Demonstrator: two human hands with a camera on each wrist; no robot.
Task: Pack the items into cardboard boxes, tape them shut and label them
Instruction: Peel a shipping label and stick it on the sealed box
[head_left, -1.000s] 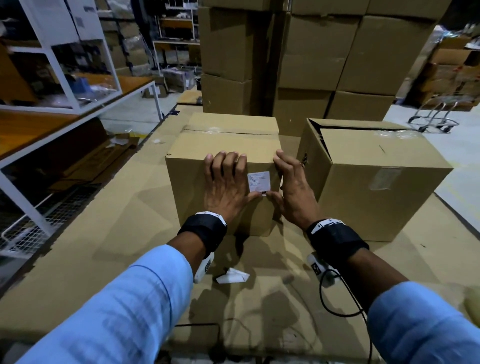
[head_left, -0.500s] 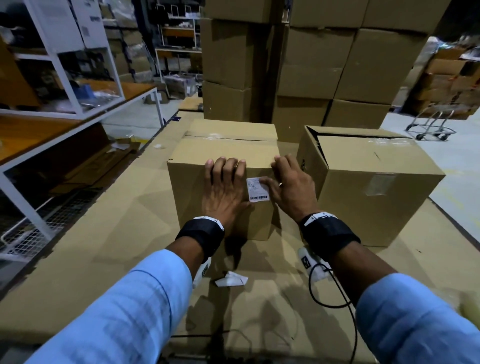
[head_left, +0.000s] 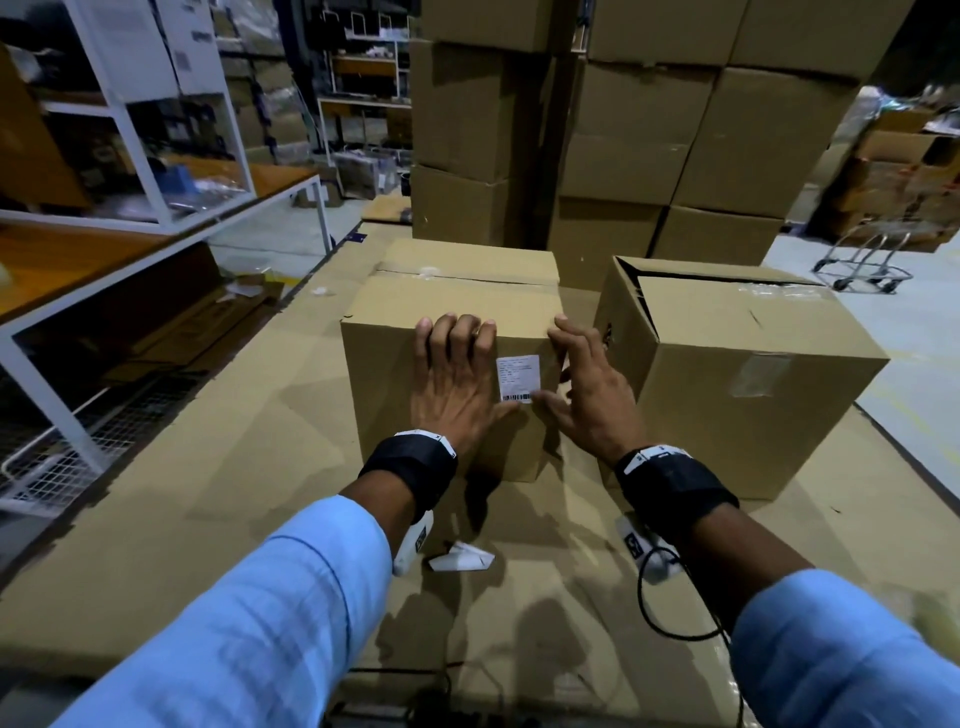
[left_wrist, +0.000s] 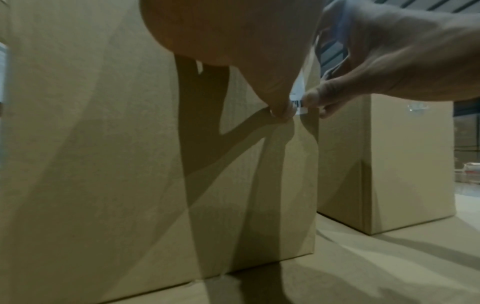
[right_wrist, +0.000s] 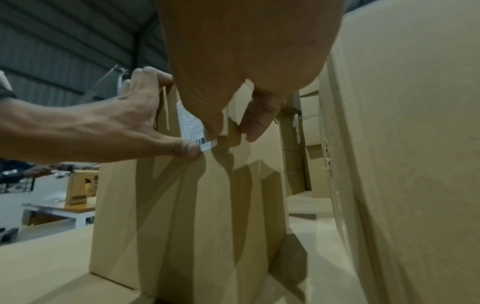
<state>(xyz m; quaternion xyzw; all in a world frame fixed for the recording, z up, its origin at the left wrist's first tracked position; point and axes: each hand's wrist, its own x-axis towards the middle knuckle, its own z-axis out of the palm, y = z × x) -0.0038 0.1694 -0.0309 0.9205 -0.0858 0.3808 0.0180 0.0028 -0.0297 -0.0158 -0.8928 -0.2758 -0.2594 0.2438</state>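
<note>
A closed cardboard box (head_left: 447, 306) stands in the middle of the cardboard-covered table. A white barcode label (head_left: 518, 378) sticks to its near face, close to the right edge. My left hand (head_left: 456, 375) lies flat on that face, fingers straight up to the top edge, thumb at the label's lower left corner. My right hand (head_left: 584, 387) hovers at the box's right edge with fingers spread, its thumb tip on the label's lower right corner. In the wrist views both thumbs meet at the label (left_wrist: 299, 102) (right_wrist: 192, 128).
A second box (head_left: 737, 374) with a gaping top flap stands just to the right, close to my right hand. A crumpled white paper (head_left: 461, 557) and a black cable (head_left: 670, 618) lie near me. Stacked boxes (head_left: 623, 135) rise behind; a white rack (head_left: 156, 156) stands left.
My right hand slid over the label and has drawn back to the right, leaving the whole label showing. The left hand has stayed flat on the box.
</note>
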